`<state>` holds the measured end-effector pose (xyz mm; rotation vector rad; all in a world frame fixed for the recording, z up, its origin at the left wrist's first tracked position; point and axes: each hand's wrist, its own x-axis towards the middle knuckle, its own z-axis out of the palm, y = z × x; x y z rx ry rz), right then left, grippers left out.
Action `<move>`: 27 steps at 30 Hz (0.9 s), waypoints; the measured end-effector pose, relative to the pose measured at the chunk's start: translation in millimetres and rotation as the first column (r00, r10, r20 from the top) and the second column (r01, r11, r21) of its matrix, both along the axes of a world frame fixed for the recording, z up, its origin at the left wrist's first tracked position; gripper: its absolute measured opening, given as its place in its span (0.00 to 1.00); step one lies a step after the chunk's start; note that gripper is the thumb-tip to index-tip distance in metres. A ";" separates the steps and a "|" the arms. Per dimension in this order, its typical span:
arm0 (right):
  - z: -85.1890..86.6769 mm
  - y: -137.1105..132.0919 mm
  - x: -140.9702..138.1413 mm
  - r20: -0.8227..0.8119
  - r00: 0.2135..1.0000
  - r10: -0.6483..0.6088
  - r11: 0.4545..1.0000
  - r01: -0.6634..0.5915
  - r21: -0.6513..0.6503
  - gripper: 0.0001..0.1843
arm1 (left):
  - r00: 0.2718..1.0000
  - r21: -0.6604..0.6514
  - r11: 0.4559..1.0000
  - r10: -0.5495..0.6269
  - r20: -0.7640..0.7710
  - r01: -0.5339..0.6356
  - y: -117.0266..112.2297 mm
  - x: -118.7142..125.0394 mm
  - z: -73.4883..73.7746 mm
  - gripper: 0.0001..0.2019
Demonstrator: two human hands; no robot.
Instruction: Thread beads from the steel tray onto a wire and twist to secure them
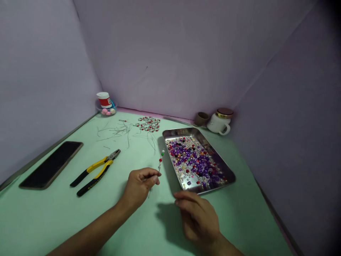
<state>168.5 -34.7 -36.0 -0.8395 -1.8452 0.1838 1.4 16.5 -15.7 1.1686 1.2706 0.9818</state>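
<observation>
Between the thumb and fingertips of my left hand [142, 183] is a thin wire strung with beads [160, 160]; white, green, red and clear ones show above the grip. The wire's lower end sticks out below the fingers. My right hand [198, 217] is at the near edge of a metal tray [215, 153], its fingers curled together in a pinch. Whatever those fingertips hold, if anything, is too small to make out. Loose purple, red, clear and black beads [197, 160] cover the tray's bottom.
Yellow-black pliers [97, 170] and a phone [53, 165] lie at left. Behind are loose wire pieces [121, 129] and a pile of beaded rings [148, 124]. A bowl with a jar [104, 100] stands back left; a brown cup [201, 118] and white mug [218, 122] back right.
</observation>
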 end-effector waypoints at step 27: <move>-20.6 12.3 9.4 -0.245 0.771 -0.588 0.789 0.479 -0.384 0.05 | 0.918 -0.072 0.996 -0.025 0.395 0.058 2.9 -6.7 -9.2 0.08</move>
